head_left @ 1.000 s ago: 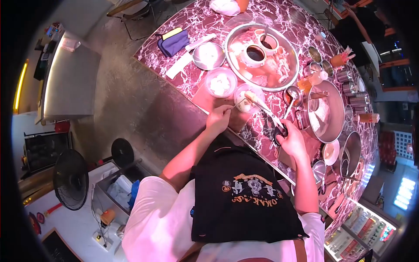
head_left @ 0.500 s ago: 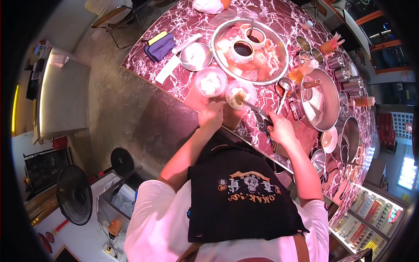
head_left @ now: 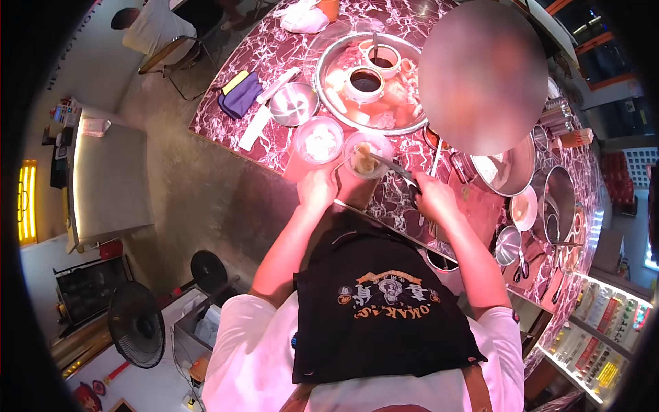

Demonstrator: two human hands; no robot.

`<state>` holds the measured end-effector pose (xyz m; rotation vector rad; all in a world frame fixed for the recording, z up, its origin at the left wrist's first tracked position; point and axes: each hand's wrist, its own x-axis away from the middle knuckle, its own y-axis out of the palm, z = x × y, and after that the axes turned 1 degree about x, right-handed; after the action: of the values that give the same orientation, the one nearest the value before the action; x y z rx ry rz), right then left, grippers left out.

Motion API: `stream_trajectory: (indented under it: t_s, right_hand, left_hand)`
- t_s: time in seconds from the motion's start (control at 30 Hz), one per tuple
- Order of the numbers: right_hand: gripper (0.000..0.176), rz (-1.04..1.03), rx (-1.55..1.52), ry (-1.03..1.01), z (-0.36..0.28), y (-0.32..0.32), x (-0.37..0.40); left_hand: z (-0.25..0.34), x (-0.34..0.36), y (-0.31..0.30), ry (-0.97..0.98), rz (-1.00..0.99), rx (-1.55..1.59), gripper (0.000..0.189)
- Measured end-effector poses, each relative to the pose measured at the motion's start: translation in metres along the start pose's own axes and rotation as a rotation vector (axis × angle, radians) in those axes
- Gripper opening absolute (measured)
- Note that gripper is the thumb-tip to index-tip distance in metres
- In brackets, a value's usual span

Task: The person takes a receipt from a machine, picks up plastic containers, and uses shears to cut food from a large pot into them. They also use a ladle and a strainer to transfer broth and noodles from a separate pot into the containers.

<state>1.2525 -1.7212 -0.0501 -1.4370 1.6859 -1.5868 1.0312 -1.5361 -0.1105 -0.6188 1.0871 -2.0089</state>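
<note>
My right hand (head_left: 435, 197) grips a pair of scissors (head_left: 397, 167) by its dark handles. The blades reach left over a clear plastic cup (head_left: 386, 147) and touch or nearly touch a pale, brownish piece of food (head_left: 365, 159) in it. My left hand (head_left: 318, 190) is closed at the near side of the cups, around what looks like a thin stick leading toward that piece; its far end is hard to see. Left of this cup stands a second clear tub (head_left: 300, 142) holding white pieces (head_left: 321, 144).
A wide metal basin (head_left: 322, 89) with meat and two jars of dark liquid lies beyond the cups. Nearby are a metal bowl (head_left: 294, 106), a folded purple cloth (head_left: 239, 97) and a large pot (head_left: 530, 161). A blurred oval covers the upper right.
The view has shifted, so the table things sit slightly further left. The blurred oval now hides things at the right. Both hands stay by the cup, the scissors still at the food piece.
</note>
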Motion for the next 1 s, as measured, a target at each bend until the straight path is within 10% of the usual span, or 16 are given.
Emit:
stream_trajectory:
  t_s: [0.33, 0.6, 0.83, 1.0]
  right_hand:
    - [0.019, 0.426, -0.028, -0.215, 0.05, 0.032, 0.004]
    - [0.054, 0.192, -0.812, 0.2, 0.239, -0.1, 0.192]
    - [0.046, 0.48, -0.286, 0.723, 0.478, -0.15, 0.266]
    - [0.031, -0.036, 0.013, 0.812, 0.588, -0.118, 0.185]
  left_hand:
    - [0.061, -0.005, -0.058, -0.05, -0.179, -0.347, 0.027]
    - [0.044, -0.02, -0.026, -0.054, 0.121, 0.122, 0.021]
    - [0.193, 0.01, 0.07, 0.027, 0.01, 0.436, 0.015]
    - [0.257, 0.031, 0.112, 0.152, -0.208, 0.442, 0.013]
